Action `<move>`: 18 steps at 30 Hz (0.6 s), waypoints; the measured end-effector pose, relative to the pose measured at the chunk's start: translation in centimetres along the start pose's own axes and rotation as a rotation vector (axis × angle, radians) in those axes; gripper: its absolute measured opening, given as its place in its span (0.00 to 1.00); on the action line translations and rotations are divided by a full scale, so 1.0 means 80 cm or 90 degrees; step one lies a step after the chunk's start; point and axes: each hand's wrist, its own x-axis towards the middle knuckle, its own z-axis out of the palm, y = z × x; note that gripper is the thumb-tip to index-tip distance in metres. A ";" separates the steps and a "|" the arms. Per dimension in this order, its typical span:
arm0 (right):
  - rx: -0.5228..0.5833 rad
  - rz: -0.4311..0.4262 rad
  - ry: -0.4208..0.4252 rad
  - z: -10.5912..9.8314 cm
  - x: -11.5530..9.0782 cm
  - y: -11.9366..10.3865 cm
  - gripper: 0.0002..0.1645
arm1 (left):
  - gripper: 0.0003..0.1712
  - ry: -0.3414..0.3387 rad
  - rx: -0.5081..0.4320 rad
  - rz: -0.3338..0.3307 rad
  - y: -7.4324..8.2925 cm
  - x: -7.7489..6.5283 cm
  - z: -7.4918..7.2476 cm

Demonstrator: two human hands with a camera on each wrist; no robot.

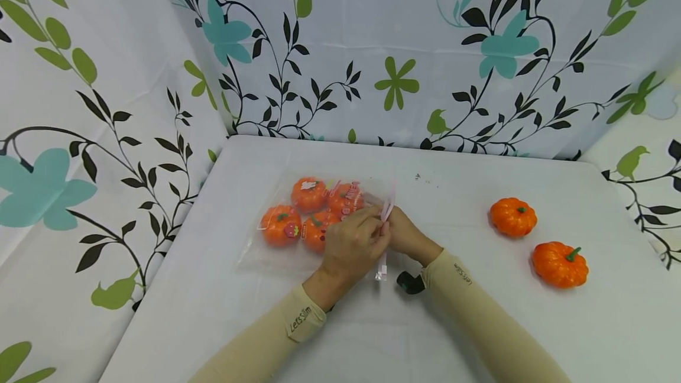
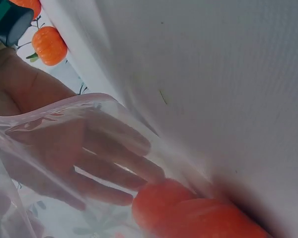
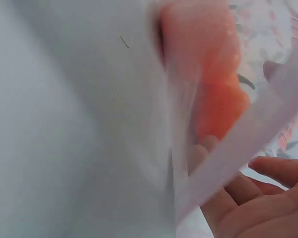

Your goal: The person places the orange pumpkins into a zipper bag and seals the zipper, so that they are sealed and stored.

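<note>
A clear zip bag with a pink strip along its mouth lies on the table, several orange toy pumpkins inside. My left hand has its fingers curled at the bag's mouth and grips the edge there. Through that mouth reaches my right hand, nearly straight fingers spread under the plastic in the left wrist view. Its fingertips are right at an orange pumpkin there. In the right wrist view, the pink strip crosses in front of the right hand's fingers.
Two more orange pumpkins, one behind and one nearer, rest on the white table to the right. A dark camera sits at my right wrist. Patterned curtains stand behind and beside the table.
</note>
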 end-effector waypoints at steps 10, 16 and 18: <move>0.101 0.072 0.009 -0.019 -0.010 0.010 0.27 | 0.06 -0.025 -0.005 -0.018 -0.005 0.006 -0.006; 0.113 0.051 -0.009 -0.011 -0.006 0.008 0.22 | 0.05 -0.031 -0.012 -0.025 -0.006 0.004 -0.006; 0.107 0.046 -0.010 -0.007 -0.005 0.007 0.19 | 0.05 -0.031 -0.022 -0.026 -0.005 0.004 -0.006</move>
